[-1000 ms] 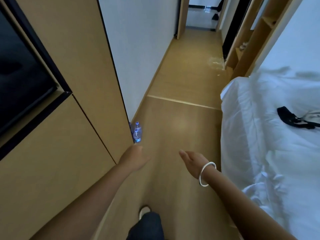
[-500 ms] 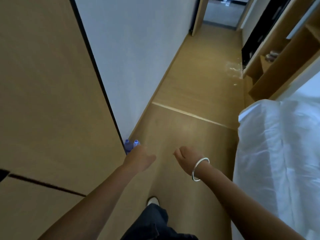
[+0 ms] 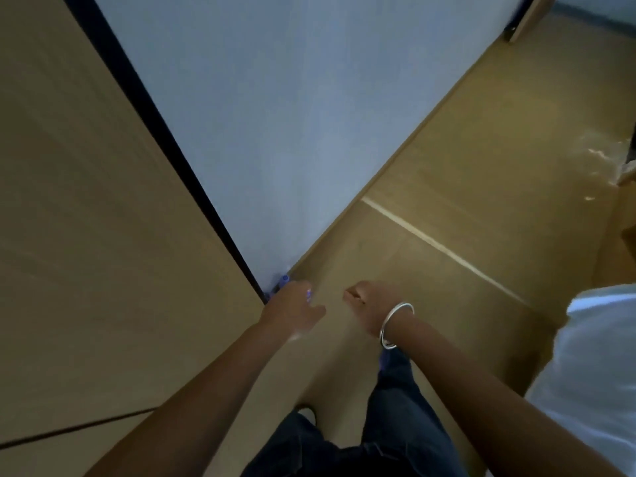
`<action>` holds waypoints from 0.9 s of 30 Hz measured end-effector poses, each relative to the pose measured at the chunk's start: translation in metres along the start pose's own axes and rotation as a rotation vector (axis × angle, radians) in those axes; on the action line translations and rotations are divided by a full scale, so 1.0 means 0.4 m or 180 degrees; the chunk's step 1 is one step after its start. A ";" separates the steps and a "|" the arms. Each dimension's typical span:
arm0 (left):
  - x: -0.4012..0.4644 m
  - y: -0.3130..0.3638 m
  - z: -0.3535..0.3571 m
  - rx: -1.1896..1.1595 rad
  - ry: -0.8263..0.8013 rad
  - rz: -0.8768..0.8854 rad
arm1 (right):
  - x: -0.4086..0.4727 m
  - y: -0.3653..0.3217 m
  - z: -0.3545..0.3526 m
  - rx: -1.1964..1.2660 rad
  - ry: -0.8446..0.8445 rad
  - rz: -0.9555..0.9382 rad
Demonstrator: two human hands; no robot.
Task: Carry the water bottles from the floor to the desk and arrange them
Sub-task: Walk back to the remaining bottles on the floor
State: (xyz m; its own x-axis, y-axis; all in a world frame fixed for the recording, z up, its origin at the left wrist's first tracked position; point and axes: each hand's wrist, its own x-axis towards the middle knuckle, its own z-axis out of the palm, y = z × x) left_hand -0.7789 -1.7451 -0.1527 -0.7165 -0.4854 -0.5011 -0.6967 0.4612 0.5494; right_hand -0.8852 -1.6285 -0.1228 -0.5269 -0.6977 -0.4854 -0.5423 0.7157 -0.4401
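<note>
Blue-capped clear plastic water bottles (image 3: 282,283) on the tan wooden floor (image 3: 447,208), tucked into the corner where the pale grey-white wall (image 3: 292,115) meets the tan wooden cabinet panel (image 3: 86,218) with its black edge strip (image 3: 165,146); only the caps and a sliver of shoulder visible, the rest hidden behind the left hand. How many bottles: hard to tell, at least two caps.

Left hand (image 3: 292,309) stretched out low over the bottles, back of the hand up, fingers reaching down and forward, thumb out to the side; whether touching a bottle or gripping one, cannot tell, fingertips blurred and hidden.

Right hand (image 3: 368,299) just beside the left, apart from the bottles, fingers curled in loosely, holding nothing. Thin silver metal bangle (image 3: 395,325) round the right wrist.

Below, dark blue denim trouser legs (image 3: 378,435). At the right edge, white rumpled bedding (image 3: 595,356) hanging over the floor. Pale seam line (image 3: 444,249) across the floorboards.
</note>
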 end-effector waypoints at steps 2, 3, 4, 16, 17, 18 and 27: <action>0.053 0.015 0.003 -0.0061 0.0017 -0.0198 | 0.069 0.026 -0.029 -0.0052 -0.0201 -0.0253; 0.081 0.023 0.007 -0.0119 0.0043 -0.0292 | 0.103 0.041 -0.043 -0.0086 -0.0287 -0.0380; 0.108 0.031 0.013 -0.0210 0.0094 -0.0407 | 0.135 0.057 -0.058 -0.0144 -0.0375 -0.0494; 0.252 0.079 0.143 -0.1411 0.0875 -0.1896 | 0.419 0.197 -0.217 -0.0825 -0.1433 -0.1166; 0.255 0.072 0.156 -0.1446 0.0911 -0.1957 | 0.432 0.201 -0.212 -0.0825 -0.1470 -0.1174; 0.258 0.063 0.169 -0.1467 0.0916 -0.2005 | 0.442 0.207 -0.204 -0.0804 -0.1509 -0.1166; 0.313 -0.055 0.311 -0.1702 0.0731 -0.2477 | 0.562 0.250 -0.038 -0.1040 -0.2025 -0.0971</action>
State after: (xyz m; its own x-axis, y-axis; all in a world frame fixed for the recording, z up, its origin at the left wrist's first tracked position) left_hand -0.8577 -1.7234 -0.3106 0.0019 -0.6712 -0.7413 -0.8239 -0.4211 0.3792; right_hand -1.0678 -1.7142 -0.2645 0.1001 -0.6395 -0.7623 -0.8204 0.3804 -0.4269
